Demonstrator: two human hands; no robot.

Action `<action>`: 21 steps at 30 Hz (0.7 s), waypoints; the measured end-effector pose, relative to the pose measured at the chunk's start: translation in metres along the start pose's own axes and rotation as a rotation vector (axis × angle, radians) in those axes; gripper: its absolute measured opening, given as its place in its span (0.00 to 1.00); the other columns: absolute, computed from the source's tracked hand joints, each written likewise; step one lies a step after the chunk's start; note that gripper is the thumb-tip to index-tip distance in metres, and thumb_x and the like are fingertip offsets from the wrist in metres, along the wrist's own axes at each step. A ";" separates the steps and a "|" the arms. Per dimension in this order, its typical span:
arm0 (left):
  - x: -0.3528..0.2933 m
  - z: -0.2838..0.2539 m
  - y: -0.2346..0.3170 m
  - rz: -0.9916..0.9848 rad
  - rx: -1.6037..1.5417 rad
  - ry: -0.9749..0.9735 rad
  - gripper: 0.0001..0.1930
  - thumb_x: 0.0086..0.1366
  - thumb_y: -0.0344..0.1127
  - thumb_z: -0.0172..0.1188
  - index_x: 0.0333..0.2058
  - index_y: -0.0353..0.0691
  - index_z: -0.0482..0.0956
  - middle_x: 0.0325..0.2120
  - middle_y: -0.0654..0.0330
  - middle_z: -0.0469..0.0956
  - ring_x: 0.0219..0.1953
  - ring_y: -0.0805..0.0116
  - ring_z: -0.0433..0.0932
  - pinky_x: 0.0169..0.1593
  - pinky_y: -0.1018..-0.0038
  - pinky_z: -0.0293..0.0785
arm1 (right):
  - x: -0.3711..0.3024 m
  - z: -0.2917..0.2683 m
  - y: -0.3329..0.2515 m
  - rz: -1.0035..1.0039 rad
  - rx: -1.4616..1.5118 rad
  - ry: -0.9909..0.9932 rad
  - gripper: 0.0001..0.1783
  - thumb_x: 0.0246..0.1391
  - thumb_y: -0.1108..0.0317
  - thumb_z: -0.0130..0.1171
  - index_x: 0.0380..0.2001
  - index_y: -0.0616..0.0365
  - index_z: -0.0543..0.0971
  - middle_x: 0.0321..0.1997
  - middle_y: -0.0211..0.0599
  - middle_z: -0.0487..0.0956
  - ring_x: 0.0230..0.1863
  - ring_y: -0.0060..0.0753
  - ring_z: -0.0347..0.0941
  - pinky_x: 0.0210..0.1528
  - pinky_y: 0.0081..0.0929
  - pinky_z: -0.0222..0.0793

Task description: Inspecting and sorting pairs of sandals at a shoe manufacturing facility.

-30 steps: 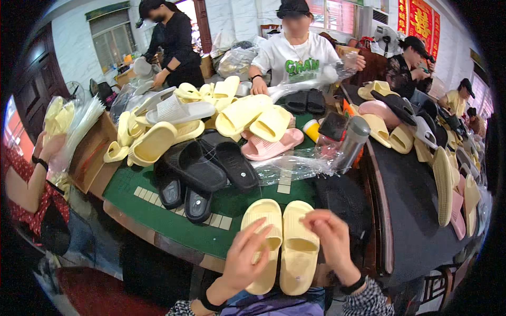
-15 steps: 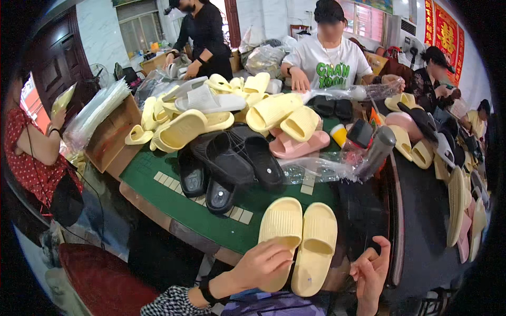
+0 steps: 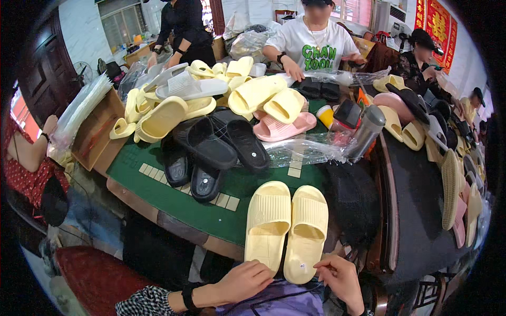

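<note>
A pair of pale yellow ribbed slippers lies side by side in front of me, toes pointing away: the left slipper [image 3: 268, 210] and the right slipper [image 3: 307, 231], which has a small round sticker on its heel. My left hand [image 3: 246, 282], with a black band at the wrist, has its fingers bent together over the heel of the left slipper. Beside the right slipper's heel is my right hand [image 3: 341, 280], its fingers loosely bent and somewhat apart, the fingertips at the slipper's edge. Past the pair, several black slippers [image 3: 211, 142] lie overlapping on the green table [image 3: 142, 184].
Yellow and grey slippers [image 3: 190, 87] are heaped farther back, with a pink slipper [image 3: 284, 126] nearby. A grey flask [image 3: 369, 131], a yellow cup [image 3: 325, 116] and plastic bags [image 3: 305, 150] stand or lie right of them. More slippers [image 3: 450, 189] crowd the right-hand table. Other people work around.
Both hands have come down to the heels of the yellow pair; the right one was raised off to the side before. My view has shifted a little. The slippers stay on the table.
</note>
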State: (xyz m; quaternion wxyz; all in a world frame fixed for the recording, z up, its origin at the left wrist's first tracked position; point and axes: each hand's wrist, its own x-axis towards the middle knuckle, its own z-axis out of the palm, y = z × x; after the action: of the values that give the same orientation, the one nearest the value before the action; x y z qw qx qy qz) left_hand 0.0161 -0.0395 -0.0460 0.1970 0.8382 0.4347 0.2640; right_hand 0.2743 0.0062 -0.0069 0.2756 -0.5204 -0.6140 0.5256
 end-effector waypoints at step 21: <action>0.050 0.006 -0.029 -0.141 0.169 0.002 0.43 0.58 0.53 0.63 0.57 0.19 0.58 0.56 0.31 0.61 0.58 0.37 0.63 0.61 0.56 0.62 | 0.048 0.030 0.017 -0.458 -0.441 -0.032 0.33 0.60 0.61 0.57 0.58 0.78 0.61 0.56 0.65 0.65 0.58 0.62 0.63 0.59 0.43 0.61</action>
State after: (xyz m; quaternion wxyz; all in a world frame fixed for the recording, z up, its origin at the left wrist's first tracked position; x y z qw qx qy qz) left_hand 0.0258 0.0178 -0.0532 0.1435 0.8190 0.5132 0.2128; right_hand 0.2393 0.0387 -0.0421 0.2575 -0.4078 -0.8185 0.3122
